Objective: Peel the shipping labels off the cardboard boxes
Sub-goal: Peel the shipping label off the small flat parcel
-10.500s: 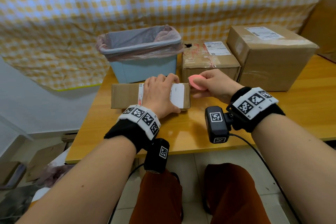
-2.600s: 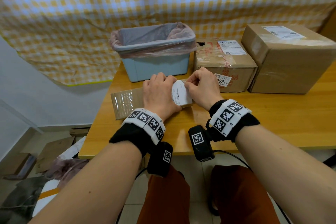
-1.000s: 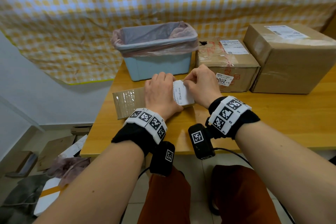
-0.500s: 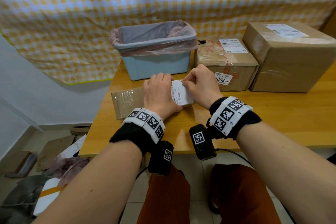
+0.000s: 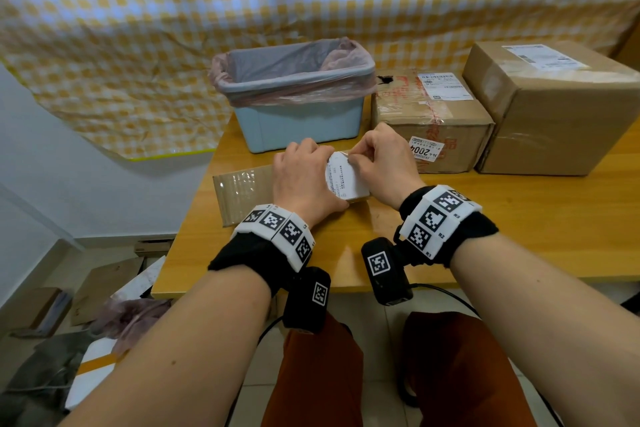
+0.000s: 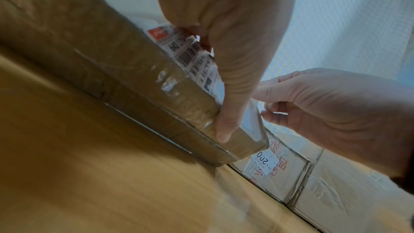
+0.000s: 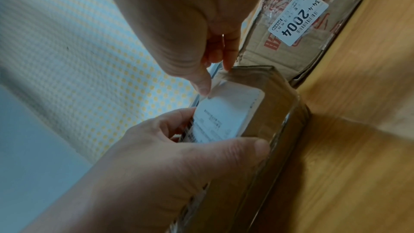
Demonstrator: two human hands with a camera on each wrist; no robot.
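since half a second ago little has moved: the left hand point(image 5: 304, 180) still clamps the flat box point(image 5: 242, 192), tipped on its long edge, long axis left-right on the table point(image 5: 519, 218). the right hand point(image 5: 381, 163) still pinches the label point(image 5: 346, 178) at its top corner.

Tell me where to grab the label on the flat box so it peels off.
Pinch the shipping label at its far corner, where the right hand already works at the edge. Pull from there toward yourself, since the left hand braces the flat box over the label's other end, so that end is blocked.
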